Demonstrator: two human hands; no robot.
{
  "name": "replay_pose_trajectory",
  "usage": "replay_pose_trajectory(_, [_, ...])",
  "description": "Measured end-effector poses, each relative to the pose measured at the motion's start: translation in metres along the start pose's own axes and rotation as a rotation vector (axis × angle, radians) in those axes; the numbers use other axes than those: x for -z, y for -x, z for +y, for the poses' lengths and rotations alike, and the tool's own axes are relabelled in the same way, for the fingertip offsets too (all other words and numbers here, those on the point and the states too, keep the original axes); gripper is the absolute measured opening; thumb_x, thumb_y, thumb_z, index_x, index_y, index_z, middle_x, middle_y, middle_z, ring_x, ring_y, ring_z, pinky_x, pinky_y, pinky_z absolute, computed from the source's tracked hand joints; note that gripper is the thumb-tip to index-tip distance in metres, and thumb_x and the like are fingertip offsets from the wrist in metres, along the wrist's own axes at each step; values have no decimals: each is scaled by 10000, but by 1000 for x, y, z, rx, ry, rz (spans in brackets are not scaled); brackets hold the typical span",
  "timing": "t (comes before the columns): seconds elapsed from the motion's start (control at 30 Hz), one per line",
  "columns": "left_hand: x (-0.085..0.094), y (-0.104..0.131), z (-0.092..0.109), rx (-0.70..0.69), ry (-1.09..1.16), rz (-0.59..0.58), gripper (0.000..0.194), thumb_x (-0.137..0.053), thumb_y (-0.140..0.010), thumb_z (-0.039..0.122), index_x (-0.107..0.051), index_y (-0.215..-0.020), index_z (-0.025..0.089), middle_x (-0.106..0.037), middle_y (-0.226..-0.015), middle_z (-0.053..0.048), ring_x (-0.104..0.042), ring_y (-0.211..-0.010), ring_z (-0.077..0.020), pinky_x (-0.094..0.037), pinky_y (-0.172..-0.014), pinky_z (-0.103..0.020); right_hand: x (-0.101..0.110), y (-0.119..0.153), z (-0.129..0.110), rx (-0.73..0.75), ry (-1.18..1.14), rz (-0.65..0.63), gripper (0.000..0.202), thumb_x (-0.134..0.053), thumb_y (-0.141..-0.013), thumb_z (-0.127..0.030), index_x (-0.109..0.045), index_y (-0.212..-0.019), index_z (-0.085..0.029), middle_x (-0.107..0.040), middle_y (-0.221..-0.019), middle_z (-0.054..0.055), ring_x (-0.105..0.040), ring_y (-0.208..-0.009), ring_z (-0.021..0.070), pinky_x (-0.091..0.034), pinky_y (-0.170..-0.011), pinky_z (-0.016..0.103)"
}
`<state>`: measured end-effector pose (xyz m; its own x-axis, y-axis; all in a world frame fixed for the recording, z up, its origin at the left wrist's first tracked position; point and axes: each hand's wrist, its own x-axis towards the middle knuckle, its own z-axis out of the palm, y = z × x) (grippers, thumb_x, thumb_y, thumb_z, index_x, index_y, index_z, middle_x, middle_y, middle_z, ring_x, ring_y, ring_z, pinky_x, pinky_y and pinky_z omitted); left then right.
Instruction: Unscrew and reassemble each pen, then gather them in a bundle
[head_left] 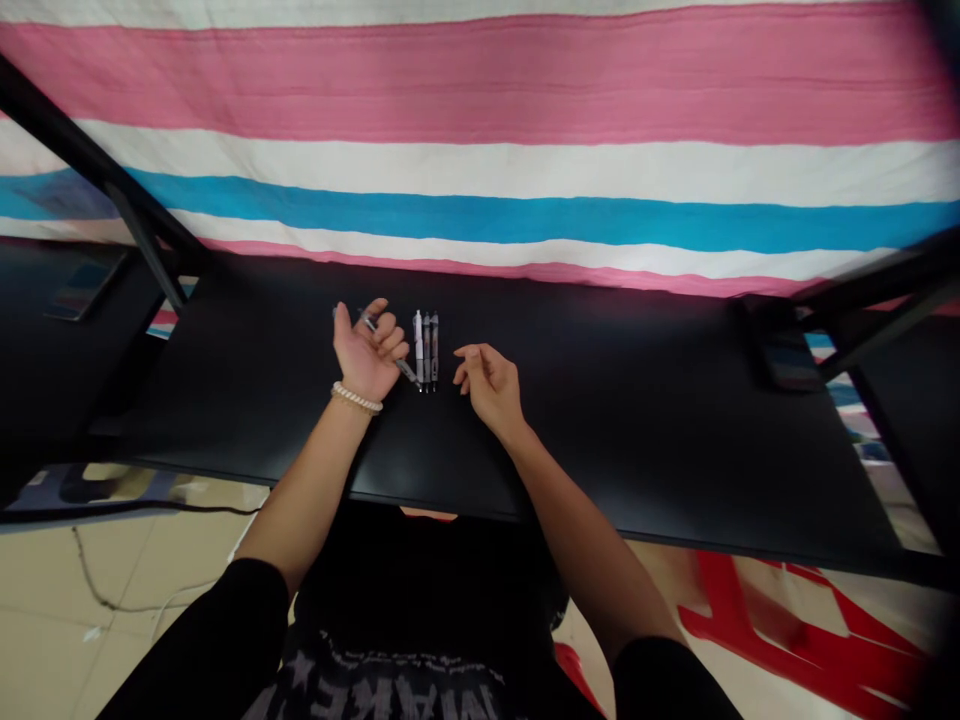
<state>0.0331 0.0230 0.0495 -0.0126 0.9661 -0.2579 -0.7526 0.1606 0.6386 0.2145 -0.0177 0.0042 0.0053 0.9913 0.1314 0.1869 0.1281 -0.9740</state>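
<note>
My left hand (369, 352) is turned palm up over the black table, its fingers curled around a grey pen (407, 372). One end of that pen sticks out toward the lower right, and part of it is hidden by the fingers. Just right of it, a white pen (418, 345) and two darker pens (430, 350) lie side by side, lengthwise away from me. Their lower ends sit close to the tip of the held pen. To the right of this row is my right hand (491, 385), its fingers bent in and thumb near the forefinger, with nothing visible in them.
The black table (675, 430) stretches to both sides. A striped cloth (525, 170) hangs behind it. Dark phone-like objects lie at the far right (791, 355) and far left (88, 285). Black metal bars (142, 235) rise at the sides. A red stool (795, 630) stands below.
</note>
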Motion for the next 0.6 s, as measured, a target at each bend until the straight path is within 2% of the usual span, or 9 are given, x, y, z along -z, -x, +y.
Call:
replay_pose_trajectory(0.1, [12, 0, 29, -75, 20, 54, 408, -399, -1024, 436, -589, -743, 208, -224, -472, 83, -173, -358, -73, -180, -334, -202, 1, 0, 2, 35, 74, -14, 521, -443, -988, -669, -663, -921, -201, -635, -615, -10, -558, -488, 109, -424, -488, 241])
replay_pose_trajectory(0.23, [38, -5, 69, -255, -57, 123, 346, -417, -997, 390, -556, -725, 228, -228, -481, 69, -188, -370, -82, -184, -365, -234, 1, -2, 7, 69, 153, -34, 436, -453, -1011, -595, -658, -943, -215, -628, -635, -9, -575, -528, 125, -449, -538, 260])
replay_pose_trajectory(0.33, [59, -15, 86, -336, -100, 289, 348, -351, -989, 402, -475, -708, 238, -255, -492, 63, -213, -363, -87, -177, -377, -247, 0, -3, 10, 145, 231, -21, 304, -547, -982, -492, -646, -1079, -221, -640, -709, -4, -583, -602, 147, -486, -616, 286])
replay_pose_trajectory(0.4, [70, -23, 86, -332, -208, 386, 343, -366, -979, 500, -487, -778, 249, -379, -537, 53, -327, -385, -90, -236, -397, -240, -1, -3, 9, 233, 341, -23, 285, -609, -942, -425, -645, -1142, -225, -652, -800, 17, -598, -716, 181, -504, -709, 324])
replay_pose_trajectory(0.47, [75, -31, 78, -332, -383, 498, 349, -442, -940, 596, -506, -878, 258, -518, -665, 28, -504, -493, -110, -356, -460, -236, -1, -2, 7, 325, 471, -81, 246, -639, -919, -378, -674, -1116, -234, -661, -888, 41, -592, -821, 212, -491, -815, 371])
replay_pose_trajectory(0.53, [75, -35, 68, -393, -617, 645, 326, -619, -870, 532, -520, -1015, 258, -594, -864, -7, -625, -689, -143, -484, -613, -265, -1, -2, 6, 367, 576, -159, 186, -638, -918, -343, -700, -1056, -235, -662, -914, 50, -575, -847, 223, -461, -852, 388])
replay_pose_trajectory(0.6, [74, -35, 59, -484, -875, 746, 449, -750, -785, 389, -518, -1138, 235, -597, -1072, -62, -652, -917, -195, -527, -854, -345, -1, -2, 5, 363, 628, -202, 145, -623, -917, -303, -702, -1007, -220, -651, -866, 44, -565, -812, 217, -439, -818, 371])
